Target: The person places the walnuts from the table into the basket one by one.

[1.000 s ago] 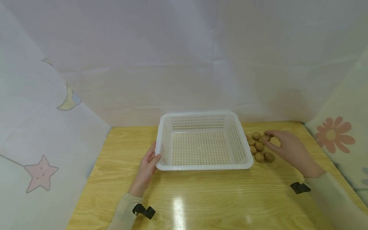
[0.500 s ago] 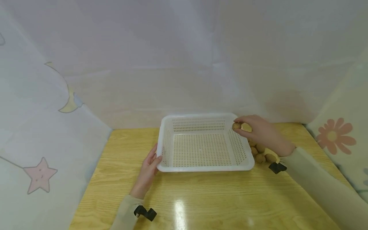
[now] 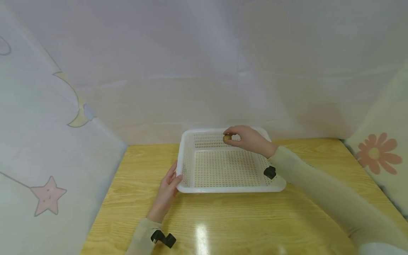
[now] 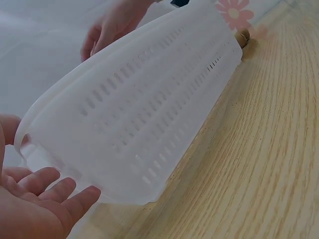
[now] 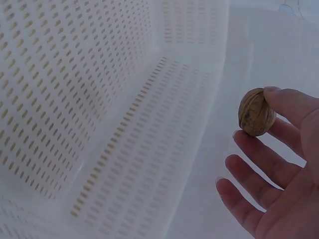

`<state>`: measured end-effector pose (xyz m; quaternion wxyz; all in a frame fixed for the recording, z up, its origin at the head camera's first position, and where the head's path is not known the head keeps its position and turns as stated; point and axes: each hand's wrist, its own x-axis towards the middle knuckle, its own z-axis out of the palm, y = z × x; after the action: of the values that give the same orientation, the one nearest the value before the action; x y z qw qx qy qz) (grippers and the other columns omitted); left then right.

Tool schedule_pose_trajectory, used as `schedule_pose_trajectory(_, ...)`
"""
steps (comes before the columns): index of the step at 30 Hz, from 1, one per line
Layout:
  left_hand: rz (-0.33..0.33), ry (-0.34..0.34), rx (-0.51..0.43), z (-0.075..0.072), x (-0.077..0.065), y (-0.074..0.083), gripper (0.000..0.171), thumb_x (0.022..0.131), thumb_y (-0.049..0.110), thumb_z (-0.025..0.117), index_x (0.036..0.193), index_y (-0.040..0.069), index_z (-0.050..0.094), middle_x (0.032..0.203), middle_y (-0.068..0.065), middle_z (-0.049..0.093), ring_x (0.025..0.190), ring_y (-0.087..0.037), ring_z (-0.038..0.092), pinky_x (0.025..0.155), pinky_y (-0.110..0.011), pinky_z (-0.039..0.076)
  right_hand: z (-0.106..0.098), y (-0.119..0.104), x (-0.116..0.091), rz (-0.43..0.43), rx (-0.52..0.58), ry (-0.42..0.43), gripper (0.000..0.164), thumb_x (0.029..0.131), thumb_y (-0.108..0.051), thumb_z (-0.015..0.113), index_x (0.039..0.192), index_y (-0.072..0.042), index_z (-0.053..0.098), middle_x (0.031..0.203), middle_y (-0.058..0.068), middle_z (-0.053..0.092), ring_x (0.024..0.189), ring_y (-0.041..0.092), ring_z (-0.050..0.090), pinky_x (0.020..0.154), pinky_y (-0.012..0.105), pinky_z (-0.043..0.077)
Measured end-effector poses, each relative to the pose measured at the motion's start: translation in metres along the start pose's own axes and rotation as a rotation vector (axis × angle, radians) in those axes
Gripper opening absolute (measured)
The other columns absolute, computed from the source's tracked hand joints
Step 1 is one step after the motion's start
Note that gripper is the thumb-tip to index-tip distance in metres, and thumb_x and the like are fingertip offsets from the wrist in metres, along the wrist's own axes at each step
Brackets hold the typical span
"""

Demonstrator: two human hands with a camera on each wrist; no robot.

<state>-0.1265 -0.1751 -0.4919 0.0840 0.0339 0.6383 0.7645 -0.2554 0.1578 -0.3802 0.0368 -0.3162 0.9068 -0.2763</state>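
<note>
A walnut (image 5: 256, 113) is pinched between the thumb and fingers of my right hand (image 3: 251, 140), while the other fingers spread out behind it. That hand is over the far part of a white plastic basket (image 3: 231, 190), above its slotted floor. At the basket's left side, my left hand (image 3: 166, 189) holds the rim, thumb on top and fingers along the outer wall. The left wrist view shows those fingertips (image 4: 90, 194) against the wall. Several walnuts (image 4: 242, 37) lie past the basket's far end in that view; in the head view the right sleeve hides them.
The basket stands on a wood-grain table (image 3: 239, 223), near its back edge. Pale fabric walls (image 3: 204, 88) enclose the table at the back and sides. My right sleeve (image 3: 318, 191) crosses over the basket's right rim.
My right hand has picked a walnut from the pile right of the basket and carried it left over the basket. The left hand has kept its hold on the rim.
</note>
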Motion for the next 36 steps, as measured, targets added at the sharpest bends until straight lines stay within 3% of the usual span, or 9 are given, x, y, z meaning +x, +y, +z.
schedule_pose_trajectory(6, 0.005, -0.008, -0.011, -0.002, 0.002, -0.003, 0.067, 0.109, 0.015, 0.052, 0.168, 0.014, 0.02, 0.165, -0.021, 0.036, 0.145, -0.037, 0.043, 0.105, -0.035, 0.05, 0.039, 0.005, 0.034, -0.008, 0.077, -0.107, 0.036, 0.101, -0.027, 0.071, 0.132, -0.008, 0.07, 0.127, 0.006, 0.071, 0.117, 0.025, 0.066, 0.103, 0.049, 0.051)
schedule_pose_trajectory(13, 0.007, -0.001, -0.015, 0.0, 0.001, -0.004, 0.066, 0.108, 0.014, 0.052, 0.167, 0.014, 0.022, 0.164, -0.021, 0.038, 0.145, -0.041, 0.043, 0.107, -0.039, 0.05, 0.089, 0.02, 0.057, -0.064, 0.014, -0.256, 0.032, 0.103, -0.026, 0.068, 0.13, -0.01, 0.072, 0.124, -0.001, 0.072, 0.115, 0.018, 0.065, 0.103, 0.044, 0.051)
schedule_pose_trajectory(17, 0.002, -0.006, -0.019, 0.001, 0.0, -0.006, 0.067, 0.108, 0.015, 0.053, 0.167, 0.014, 0.022, 0.163, -0.021, 0.038, 0.145, -0.041, 0.043, 0.107, -0.038, 0.05, 0.107, 0.025, 0.064, -0.078, -0.022, -0.271, 0.028, 0.102, -0.019, 0.066, 0.127, -0.007, 0.072, 0.117, 0.001, 0.074, 0.108, 0.019, 0.067, 0.097, 0.041, 0.054)
schedule_pose_trajectory(24, -0.005, -0.017, -0.019, 0.004, 0.0, -0.008, 0.068, 0.108, 0.015, 0.053, 0.168, 0.014, 0.02, 0.163, -0.022, 0.038, 0.143, -0.037, 0.046, 0.106, -0.037, 0.051, 0.119, 0.028, 0.07, -0.049, -0.021, -0.269, 0.024, 0.098, -0.018, 0.071, 0.12, -0.009, 0.074, 0.111, 0.001, 0.074, 0.101, 0.016, 0.066, 0.092, 0.036, 0.055)
schedule_pose_trajectory(32, 0.006, -0.024, -0.013, 0.005, 0.0, -0.008, 0.067, 0.109, 0.016, 0.052, 0.168, 0.015, 0.02, 0.165, -0.021, 0.036, 0.147, -0.04, 0.04, 0.108, -0.039, 0.049, 0.115, 0.027, 0.065, -0.054, -0.002, -0.257, 0.026, 0.099, -0.02, 0.07, 0.12, -0.005, 0.072, 0.112, 0.006, 0.074, 0.104, 0.023, 0.068, 0.092, 0.04, 0.055)
schedule_pose_trajectory(36, 0.001, -0.014, -0.011, 0.005, -0.001, -0.008, 0.067, 0.108, 0.015, 0.053, 0.167, 0.014, 0.021, 0.164, -0.023, 0.036, 0.147, -0.042, 0.039, 0.109, -0.042, 0.047, 0.108, 0.026, 0.061, -0.017, 0.018, -0.274, 0.031, 0.1, -0.026, 0.071, 0.123, -0.006, 0.071, 0.117, 0.007, 0.072, 0.11, 0.025, 0.065, 0.095, 0.044, 0.054)
